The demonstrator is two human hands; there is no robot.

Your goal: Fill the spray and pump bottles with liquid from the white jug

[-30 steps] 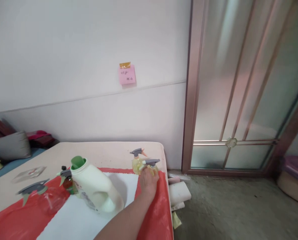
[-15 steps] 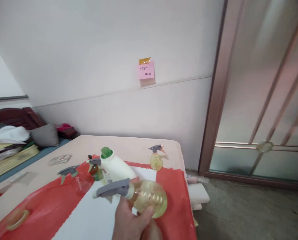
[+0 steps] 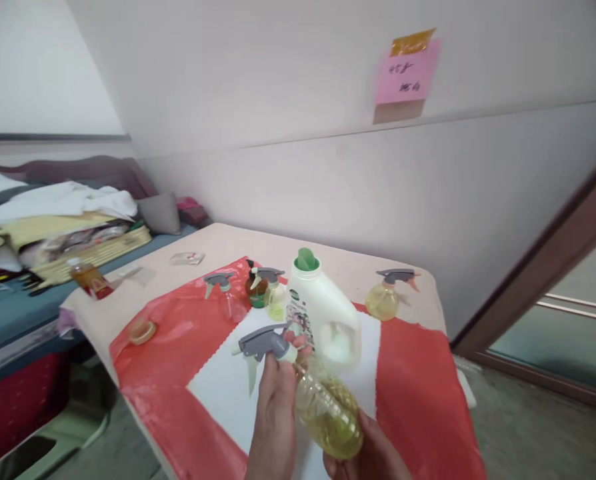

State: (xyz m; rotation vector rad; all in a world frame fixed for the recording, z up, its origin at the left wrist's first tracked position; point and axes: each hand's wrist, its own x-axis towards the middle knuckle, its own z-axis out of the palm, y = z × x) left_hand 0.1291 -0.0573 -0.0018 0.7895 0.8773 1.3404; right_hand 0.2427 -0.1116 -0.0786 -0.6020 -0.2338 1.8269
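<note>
A clear spray bottle with yellow liquid and a grey trigger head lies tilted between my hands, base lower and to the right. My left hand is wrapped round its neck, just under the trigger head. Around the base end closes my right hand, partly hidden by the bottle. Right behind it stands a white jug with a green mouth. Another spray bottle of yellow liquid stands left of the jug, beside a brown pump bottle; a reddish-looking spray bottle is farther left.
White paper lies on a red sheet over the table. One more yellow spray bottle stands at the back right. A tan ring-shaped thing and a tipped drink bottle are on the left. A bed lies beyond.
My view has turned left, so the table and note appear farther right or larger. The held bottle has gone from nearly level to base-down, and my right hand shows more clearly at its base.
</note>
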